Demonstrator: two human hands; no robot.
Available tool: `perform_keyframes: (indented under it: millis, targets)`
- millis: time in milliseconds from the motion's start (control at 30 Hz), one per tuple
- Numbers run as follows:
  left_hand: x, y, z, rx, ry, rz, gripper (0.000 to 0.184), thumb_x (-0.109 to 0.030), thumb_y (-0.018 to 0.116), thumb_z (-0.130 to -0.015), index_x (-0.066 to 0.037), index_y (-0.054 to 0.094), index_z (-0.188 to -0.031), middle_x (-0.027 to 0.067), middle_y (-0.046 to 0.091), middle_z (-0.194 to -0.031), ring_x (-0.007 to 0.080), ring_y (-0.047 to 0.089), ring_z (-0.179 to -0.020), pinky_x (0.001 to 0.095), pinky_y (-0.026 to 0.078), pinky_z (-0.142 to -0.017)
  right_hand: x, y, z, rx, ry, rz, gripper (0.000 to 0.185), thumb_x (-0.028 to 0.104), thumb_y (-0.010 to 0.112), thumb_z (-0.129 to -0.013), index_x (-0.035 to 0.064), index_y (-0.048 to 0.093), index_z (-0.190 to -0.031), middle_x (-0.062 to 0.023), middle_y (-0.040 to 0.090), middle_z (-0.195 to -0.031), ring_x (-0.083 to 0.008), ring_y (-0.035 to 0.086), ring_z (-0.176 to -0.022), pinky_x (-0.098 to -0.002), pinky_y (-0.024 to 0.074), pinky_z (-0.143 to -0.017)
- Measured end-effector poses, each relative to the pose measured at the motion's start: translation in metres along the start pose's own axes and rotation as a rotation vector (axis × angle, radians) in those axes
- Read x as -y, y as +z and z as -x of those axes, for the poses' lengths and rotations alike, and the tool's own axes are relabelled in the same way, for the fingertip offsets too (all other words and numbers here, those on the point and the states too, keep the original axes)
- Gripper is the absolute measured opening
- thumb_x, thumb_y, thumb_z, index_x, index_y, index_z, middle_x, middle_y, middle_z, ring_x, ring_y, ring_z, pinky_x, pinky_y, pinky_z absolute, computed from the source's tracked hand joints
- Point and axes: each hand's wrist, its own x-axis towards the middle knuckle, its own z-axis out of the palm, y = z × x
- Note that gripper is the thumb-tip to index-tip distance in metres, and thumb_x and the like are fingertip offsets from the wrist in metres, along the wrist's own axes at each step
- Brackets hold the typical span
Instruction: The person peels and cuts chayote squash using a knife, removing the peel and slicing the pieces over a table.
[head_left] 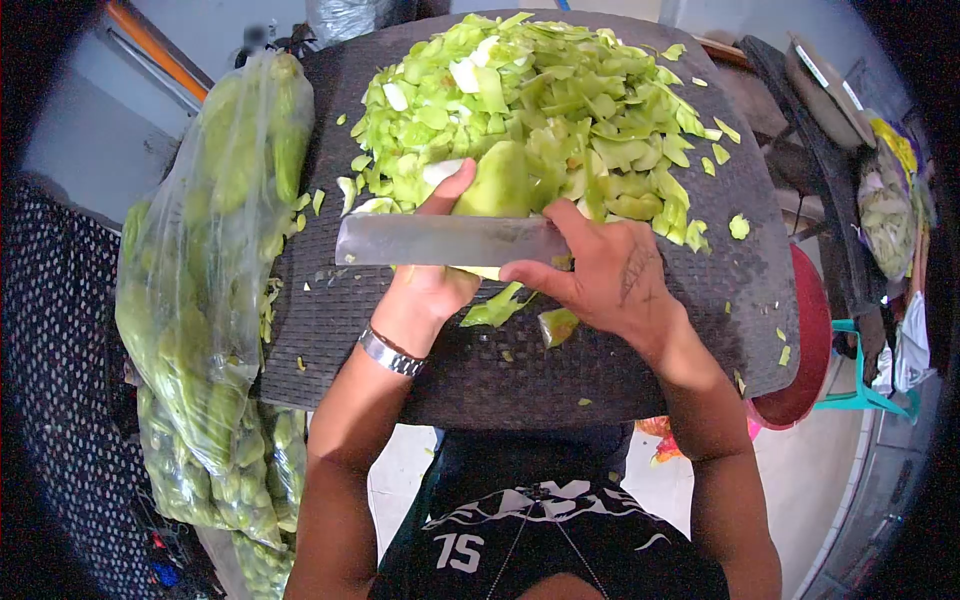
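Note:
My left hand (432, 285), with a metal watch on the wrist, is wrapped round a pale green fruit (497, 180) that looks like an unripe papaya. Its thumb shows at the fruit's left side. My right hand (610, 265) grips a broad-bladed knife (440, 240), the handle hidden in the fist. The blade lies level across the fruit and hides part of it and of my left fingers. Just beyond is a large heap of pale green pieces (620, 120). Below the hands, a peel strip (497, 306) and a small chunk (557, 326) lie on the dark woven-pattern table (400, 385).
A clear plastic bag (205, 290) of long green fruits leans against the table's left side. More filled bags (215, 490) are beneath it. To the right are a red round tub (800, 340), a turquoise stool (865, 385) and a hanging bag (885, 215). Scraps dot the tabletop.

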Motion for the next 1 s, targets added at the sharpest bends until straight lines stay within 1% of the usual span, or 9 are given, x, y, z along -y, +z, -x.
perform_keyframes:
  millis: [167,233,367,433,533,633,733,833,1000]
  targets:
    - [0.001,-0.007,0.006,0.021,0.072,0.006,0.053,-0.049,0.059,-0.100,-0.007,0.063,-0.133,0.0128,0.072,-0.116,0.0332,0.070,-0.101,0.0510,0.058,-0.084,-0.015,-0.007,-0.003,-0.018,0.020,0.042,0.054,0.059,0.072,-0.088,0.0066,0.063,-0.096,-0.0163,0.067,-0.069,-0.0392,0.069,-0.067,-0.0453,0.0520,-0.058]
    - [-0.007,-0.011,0.007,0.060,0.059,-0.092,0.054,-0.051,0.053,-0.102,-0.006,0.062,-0.129,0.0139,0.073,-0.105,0.0334,0.071,-0.086,0.0505,0.060,-0.064,-0.033,-0.011,-0.007,-0.018,0.116,0.018,0.059,0.065,0.065,-0.090,0.0071,0.064,-0.097,-0.0174,0.066,-0.067,-0.0402,0.070,-0.067,-0.0474,0.0531,-0.060]
    - [-0.015,0.010,0.008,-0.072,0.007,-0.271,0.051,-0.052,0.051,-0.103,-0.008,0.064,-0.126,0.0165,0.073,-0.101,0.0307,0.072,-0.072,0.0409,0.059,-0.056,-0.064,-0.028,-0.015,0.050,0.360,-0.088,0.061,0.064,0.058,-0.096,0.0029,0.065,-0.093,-0.0229,0.063,-0.071,-0.0440,0.066,-0.071,-0.0504,0.0495,-0.062]
    - [-0.015,0.010,0.006,-0.075,0.023,-0.280,0.050,-0.051,0.051,-0.103,-0.008,0.063,-0.127,0.0155,0.073,-0.104,0.0296,0.073,-0.075,0.0415,0.060,-0.058,-0.067,-0.030,-0.017,0.063,0.410,-0.158,0.063,0.064,0.058,-0.096,0.0017,0.065,-0.091,-0.0238,0.062,-0.071,-0.0442,0.066,-0.070,-0.0515,0.0476,-0.062]
    - [-0.009,0.005,0.006,-0.077,0.109,-0.348,0.050,-0.050,0.052,-0.104,-0.009,0.062,-0.130,0.0141,0.073,-0.108,0.0291,0.073,-0.081,0.0421,0.061,-0.061,-0.045,-0.017,-0.014,0.032,0.263,-0.295,0.062,0.065,0.061,-0.094,0.0031,0.065,-0.093,-0.0223,0.063,-0.068,-0.0444,0.067,-0.070,-0.0519,0.0503,-0.063]
    - [-0.003,0.001,0.005,-0.100,0.150,-0.358,0.051,-0.050,0.055,-0.103,-0.010,0.060,-0.134,0.0128,0.073,-0.111,0.0289,0.074,-0.087,0.0428,0.062,-0.064,-0.016,-0.008,-0.005,0.013,0.068,-0.108,0.050,0.053,0.068,-0.094,0.0043,0.064,-0.101,-0.0185,0.063,-0.068,-0.0400,0.065,-0.064,-0.0443,0.0492,-0.059]
    - [0.000,0.008,0.007,-0.149,0.160,-0.372,0.055,-0.052,0.057,-0.101,-0.010,0.058,-0.136,0.0126,0.073,-0.113,0.0291,0.073,-0.091,0.0433,0.063,-0.068,-0.016,-0.004,-0.005,0.019,0.047,-0.098,0.051,0.054,0.073,-0.090,0.0061,0.063,-0.104,-0.0182,0.065,-0.070,-0.0417,0.069,-0.068,-0.0454,0.0515,-0.060]
    - [0.002,0.009,0.010,-0.109,0.165,-0.362,0.055,-0.052,0.053,-0.103,-0.008,0.059,-0.134,0.0130,0.073,-0.111,0.0301,0.073,-0.088,0.0433,0.062,-0.065,-0.031,-0.006,-0.007,0.016,0.088,-0.056,0.064,0.070,0.063,-0.089,0.0065,0.064,-0.100,-0.0194,0.066,-0.066,-0.0446,0.069,-0.068,-0.0509,0.0549,-0.062]
    - [-0.017,0.000,0.002,-0.005,-0.004,-0.270,0.054,-0.054,0.047,-0.104,-0.008,0.061,-0.130,0.0151,0.072,-0.105,0.0319,0.072,-0.081,0.0432,0.061,-0.060,-0.086,-0.018,-0.011,-0.004,0.331,0.047,0.065,0.069,0.060,-0.092,0.0044,0.065,-0.094,-0.0216,0.067,-0.074,-0.0425,0.069,-0.073,-0.0500,0.0533,-0.065]
